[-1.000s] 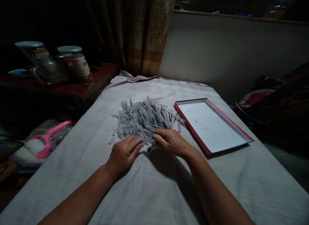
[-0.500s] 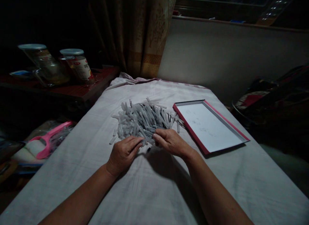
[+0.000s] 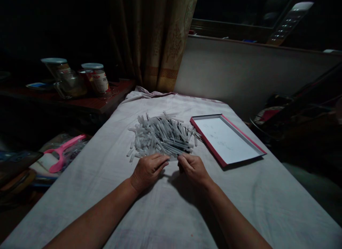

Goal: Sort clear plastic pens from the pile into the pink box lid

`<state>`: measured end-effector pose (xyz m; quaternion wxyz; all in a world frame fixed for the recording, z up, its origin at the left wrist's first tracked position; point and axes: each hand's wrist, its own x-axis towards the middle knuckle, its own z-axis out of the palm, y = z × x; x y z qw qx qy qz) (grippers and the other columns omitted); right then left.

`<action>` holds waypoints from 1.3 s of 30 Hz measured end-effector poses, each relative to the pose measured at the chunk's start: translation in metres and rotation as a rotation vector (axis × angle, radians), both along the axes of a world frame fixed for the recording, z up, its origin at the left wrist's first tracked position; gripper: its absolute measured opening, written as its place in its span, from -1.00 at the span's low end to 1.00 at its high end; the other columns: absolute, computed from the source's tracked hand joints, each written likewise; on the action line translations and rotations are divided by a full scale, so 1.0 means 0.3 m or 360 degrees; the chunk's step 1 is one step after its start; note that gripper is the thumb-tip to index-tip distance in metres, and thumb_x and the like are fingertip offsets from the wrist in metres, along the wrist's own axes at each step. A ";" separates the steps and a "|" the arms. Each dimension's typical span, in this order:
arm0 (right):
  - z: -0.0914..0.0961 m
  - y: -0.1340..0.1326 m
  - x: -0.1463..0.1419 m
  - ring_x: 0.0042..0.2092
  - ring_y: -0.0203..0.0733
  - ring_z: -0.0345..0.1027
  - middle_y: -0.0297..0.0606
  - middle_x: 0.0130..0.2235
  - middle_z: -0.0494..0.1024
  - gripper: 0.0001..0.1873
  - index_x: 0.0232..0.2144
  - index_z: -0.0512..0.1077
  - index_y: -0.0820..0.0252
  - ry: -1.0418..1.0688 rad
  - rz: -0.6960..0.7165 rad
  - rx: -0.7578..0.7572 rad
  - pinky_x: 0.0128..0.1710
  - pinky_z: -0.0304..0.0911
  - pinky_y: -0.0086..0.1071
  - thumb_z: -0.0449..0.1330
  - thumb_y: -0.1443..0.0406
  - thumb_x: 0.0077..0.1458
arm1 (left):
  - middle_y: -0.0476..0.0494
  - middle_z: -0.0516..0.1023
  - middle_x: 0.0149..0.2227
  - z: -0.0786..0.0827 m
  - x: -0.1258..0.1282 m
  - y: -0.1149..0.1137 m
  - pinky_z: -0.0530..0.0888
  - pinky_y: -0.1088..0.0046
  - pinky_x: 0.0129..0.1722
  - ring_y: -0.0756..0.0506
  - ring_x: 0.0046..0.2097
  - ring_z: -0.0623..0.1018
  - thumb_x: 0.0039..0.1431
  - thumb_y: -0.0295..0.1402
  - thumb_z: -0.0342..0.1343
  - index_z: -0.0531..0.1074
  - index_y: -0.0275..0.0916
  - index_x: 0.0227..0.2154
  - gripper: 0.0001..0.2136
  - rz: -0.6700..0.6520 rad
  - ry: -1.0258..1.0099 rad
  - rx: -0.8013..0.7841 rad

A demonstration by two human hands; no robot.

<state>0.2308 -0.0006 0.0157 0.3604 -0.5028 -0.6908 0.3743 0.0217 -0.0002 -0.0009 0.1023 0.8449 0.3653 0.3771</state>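
A heaped pile of slim translucent plastic tubes (image 3: pixel 157 135), several with dark rods in or among them, lies on the white cloth. At its near edge both hands are closed in a pinch, fingertips a short gap apart. A pale translucent tube (image 3: pixel 173 158) spans that gap; my left hand (image 3: pixel 149 169) grips its left end. My right hand (image 3: pixel 194 169) has its thumb and curled fingers pressed together at the other end, mostly hiding what they hold. Right of the pile sits a shallow red-edged box lid (image 3: pixel 223 138) with a white inside and small dark marks.
A white cloth (image 3: pixel 149 220) covers the table or bed. On the left, a dark red tabletop (image 3: pixel 117 93) holds lidded jars (image 3: pixel 97 79) and a glass jug (image 3: pixel 66 86). Below it is a pink plastic item (image 3: pixel 60 158). A curtain (image 3: pixel 162 45) hangs behind.
My right hand has drawn back from the pile towards me and is lower at its near edge. My left hand stays beside it, still pinching. The camera view has shifted slightly.
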 end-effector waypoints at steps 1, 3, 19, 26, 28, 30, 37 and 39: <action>-0.015 -0.009 0.001 -0.61 -0.30 0.23 -0.34 -0.68 0.38 -0.39 -0.69 0.31 0.13 0.0073 -0.0026 -0.0059 -0.52 0.14 -0.43 0.02 -0.13 0.18 | -0.16 0.63 -0.28 -0.003 0.002 -0.001 0.53 0.47 -0.27 -0.06 -0.27 0.62 0.37 -0.26 -0.04 0.53 -0.19 -0.08 -0.74 -0.0012 0.0005 -0.0001; -0.037 -0.025 0.001 -0.63 -0.31 0.18 -0.34 -0.70 0.34 -0.33 -0.72 0.30 0.13 0.0202 -0.0045 -0.0144 -0.57 0.11 -0.43 0.00 -0.22 0.14 | -0.17 0.63 -0.28 -0.007 0.004 -0.002 0.52 0.48 -0.27 -0.06 -0.27 0.61 0.37 -0.25 -0.04 0.53 -0.20 -0.07 -0.73 -0.0035 0.0029 -0.0007; -0.053 -0.086 -0.045 -0.67 -0.34 0.17 -0.31 -0.67 0.44 -0.46 -0.63 0.41 0.18 0.0720 -0.0494 -0.0312 -0.66 0.09 -0.45 0.18 -0.17 -0.10 | -0.19 0.56 -0.04 0.037 -0.068 -0.041 0.41 0.26 0.01 -0.19 -0.02 0.52 0.22 -0.23 0.12 0.48 -0.13 -0.03 -0.72 0.0425 0.0317 -0.0102; -0.037 -0.084 -0.010 -0.63 -0.35 0.24 -0.29 -0.57 0.52 -0.67 -0.50 0.44 0.21 0.0905 -0.0545 -0.0413 -0.68 0.07 -0.51 0.21 0.04 -0.16 | -0.18 0.52 -0.34 0.056 -0.244 -0.032 0.40 0.24 -0.07 -0.24 -0.14 0.52 0.09 -0.23 0.17 0.40 -0.20 -0.45 -0.84 0.1081 0.0234 -0.0500; -0.034 -0.088 -0.008 -0.63 -0.36 0.24 -0.30 -0.56 0.53 -0.71 -0.48 0.44 0.21 0.0953 -0.0539 -0.0445 -0.69 0.01 -0.54 0.24 0.11 -0.22 | -0.15 0.50 -0.37 0.050 -0.241 -0.034 0.39 0.25 -0.07 -0.24 -0.14 0.53 0.04 -0.27 0.20 0.36 -0.20 -0.50 -0.84 0.1108 0.0140 -0.0600; -0.032 -0.091 -0.007 -0.63 -0.38 0.21 -0.31 -0.56 0.53 -0.73 -0.47 0.45 0.21 0.0999 -0.0531 -0.0468 -0.70 -0.05 -0.56 0.25 0.17 -0.26 | -0.15 0.50 -0.37 0.048 -0.231 -0.034 0.39 0.24 -0.07 -0.24 -0.13 0.52 0.03 -0.33 0.19 0.32 -0.20 -0.53 -0.85 0.1112 -0.0008 -0.0686; -0.014 -0.095 -0.006 -0.60 -0.39 0.22 -0.30 -0.56 0.54 -0.75 -0.48 0.50 0.23 0.1127 -0.0504 -0.0511 -0.68 -0.03 -0.56 0.28 0.20 -0.29 | -0.07 0.54 -0.33 0.031 -0.193 -0.062 0.48 0.44 -0.39 -0.07 -0.34 0.56 0.16 -0.23 0.10 0.35 -0.19 -0.25 -0.83 0.0928 -0.0905 -0.1071; -0.007 -0.099 -0.007 -0.58 -0.37 0.25 -0.28 -0.53 0.57 -0.73 -0.47 0.50 0.22 0.1179 -0.0511 -0.0540 -0.64 0.04 -0.54 0.30 0.20 -0.30 | -0.09 0.58 -0.26 0.024 -0.168 -0.081 0.50 0.46 -0.43 -0.04 -0.35 0.59 0.21 -0.21 0.07 0.33 -0.17 -0.12 -0.76 0.0800 -0.1210 -0.1192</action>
